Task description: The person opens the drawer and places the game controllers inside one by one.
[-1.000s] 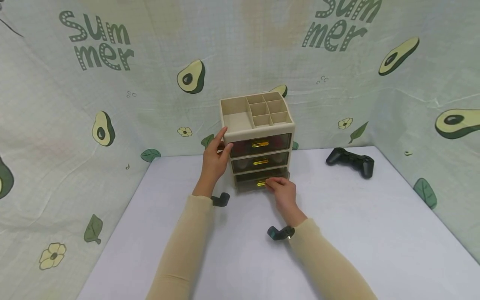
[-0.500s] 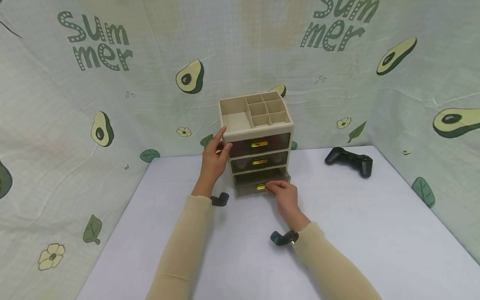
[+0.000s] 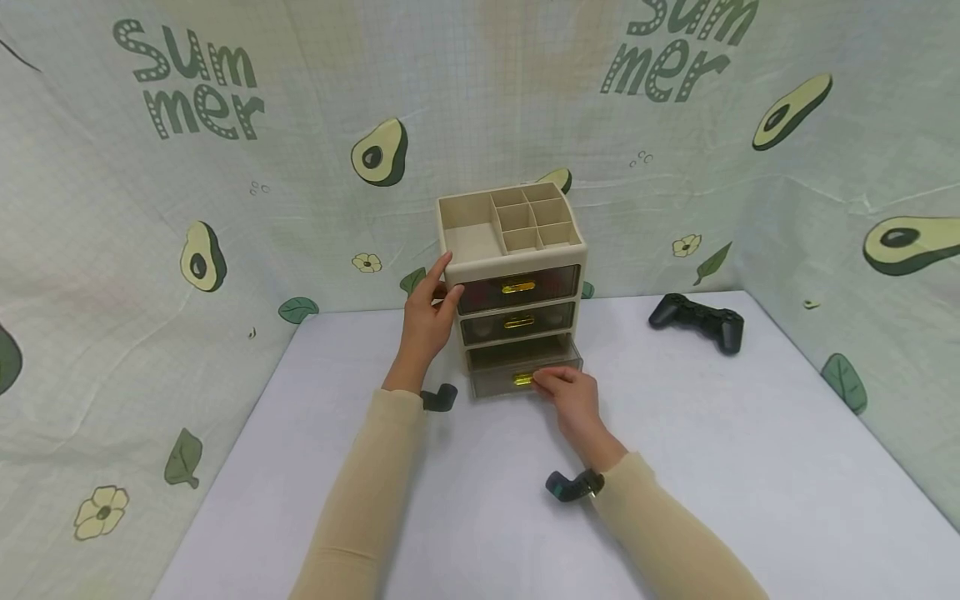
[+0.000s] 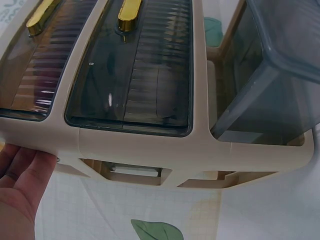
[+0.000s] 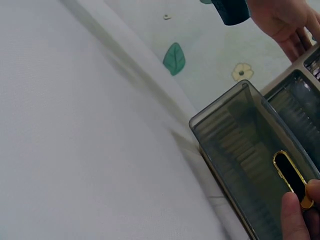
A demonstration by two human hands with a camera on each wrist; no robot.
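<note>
On the left, a cloth backdrop point(image 3: 150, 250) printed with avocados and the word "Summer" is hanging behind a white table point(image 3: 375, 517). The left hand point(image 3: 426, 321) is resting against the left side of a beige drawer organizer point(image 3: 513, 275), its fingers lying straight and relaxed along the upper left corner while the thumb is touching the front edge; the left wrist view is showing those fingers point(image 4: 22, 170) lying flat against the beige frame, gripping nothing. The organizer is standing upright near the back of the table, just in front of the backdrop, with open compartments point(image 3: 525, 218) on top and three smoky, see-through drawers below. The top drawer and the middle drawer are sitting flush in the frame, each carrying a gold handle. The bottom drawer point(image 3: 525, 375) is sticking out partway toward the person, its front standing clear of the frame. The right hand point(image 3: 572, 398) is pinching the gold handle point(image 3: 522, 378) of that bottom drawer, fingers curled onto it; the right wrist view is showing a fingertip point(image 5: 295, 220) lying over the lower end of the handle point(image 5: 290, 172). Farther right, a black game controller point(image 3: 699, 321) is lying on the table, well apart from the organizer and from both hands.
</note>
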